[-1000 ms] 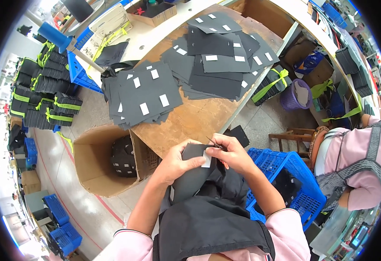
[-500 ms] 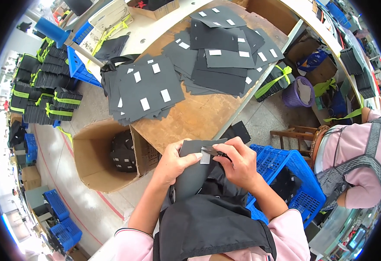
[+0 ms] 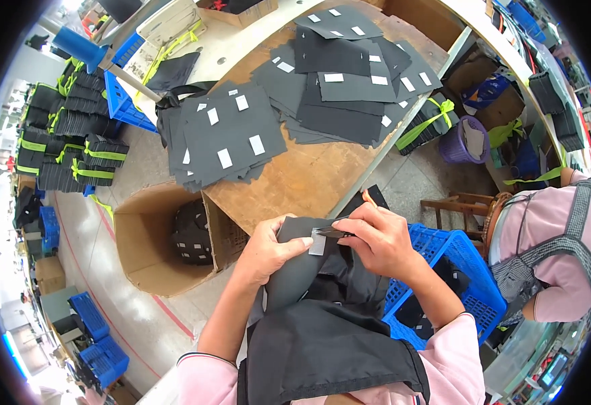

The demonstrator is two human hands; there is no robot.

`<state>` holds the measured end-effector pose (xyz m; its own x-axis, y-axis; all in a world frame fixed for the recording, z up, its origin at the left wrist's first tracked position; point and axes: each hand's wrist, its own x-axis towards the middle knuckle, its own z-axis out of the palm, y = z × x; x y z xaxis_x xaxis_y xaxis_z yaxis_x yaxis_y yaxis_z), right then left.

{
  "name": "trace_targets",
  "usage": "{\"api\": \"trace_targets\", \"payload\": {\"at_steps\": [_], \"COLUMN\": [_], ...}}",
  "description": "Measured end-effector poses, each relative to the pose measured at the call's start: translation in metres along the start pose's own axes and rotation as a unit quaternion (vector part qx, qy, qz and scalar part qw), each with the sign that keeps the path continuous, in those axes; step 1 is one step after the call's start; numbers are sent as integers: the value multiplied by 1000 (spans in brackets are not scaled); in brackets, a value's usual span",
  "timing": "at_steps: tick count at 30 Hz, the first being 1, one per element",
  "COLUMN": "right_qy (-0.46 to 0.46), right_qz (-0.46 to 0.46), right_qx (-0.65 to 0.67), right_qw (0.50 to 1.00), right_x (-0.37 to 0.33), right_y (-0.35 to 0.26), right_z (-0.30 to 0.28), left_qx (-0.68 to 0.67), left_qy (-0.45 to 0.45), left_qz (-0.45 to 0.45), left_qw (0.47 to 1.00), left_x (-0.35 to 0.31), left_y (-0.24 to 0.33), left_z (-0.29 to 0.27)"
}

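Just below the frame's centre, our left hand point(image 3: 268, 250) grips a dark grey sheet point(image 3: 289, 273), its long axis slanting from lower left to upper right. Our right hand point(image 3: 380, 237) pinches a dark scissors-like tool point(image 3: 330, 232), tip leftward at the sheet's white patch point(image 3: 317, 246). Above, a brown wooden tabletop point(image 3: 302, 174) bears stacked sheets point(image 3: 235, 135); a cardboard box point(image 3: 140, 236) stands left. Any lettering is too small to read.

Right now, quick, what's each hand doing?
Left hand: closed, holding the dark gray sheet.
Right hand: closed, holding a dark pointed tool at the white patch.
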<state>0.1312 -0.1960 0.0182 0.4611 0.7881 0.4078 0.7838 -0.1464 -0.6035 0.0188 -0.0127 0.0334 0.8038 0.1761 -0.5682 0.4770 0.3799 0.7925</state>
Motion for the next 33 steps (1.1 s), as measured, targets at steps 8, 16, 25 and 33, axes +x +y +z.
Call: {"api": "trace_targets", "payload": {"at_steps": [8, 16, 25, 33], "right_qy": [-30, -44, -67, -21], "right_qz": [-89, 14, -47, -14], "right_qx": [-6, 104, 24, 56], "right_qw": [996, 994, 996, 998], "right_x": [9, 0, 5, -1], "right_y": [8, 6, 12, 3], "right_z": [-6, -5, -3, 1], "left_qx": [46, 21, 42, 46], "left_qy": [-63, -45, -67, -64], "left_qz": [-26, -31, -35, -37], "left_qw": [997, 998, 996, 996], "left_x": [-2, -1, -1, 0], "left_y": [4, 1, -1, 2], "left_z": [-6, -6, -5, -5]}}
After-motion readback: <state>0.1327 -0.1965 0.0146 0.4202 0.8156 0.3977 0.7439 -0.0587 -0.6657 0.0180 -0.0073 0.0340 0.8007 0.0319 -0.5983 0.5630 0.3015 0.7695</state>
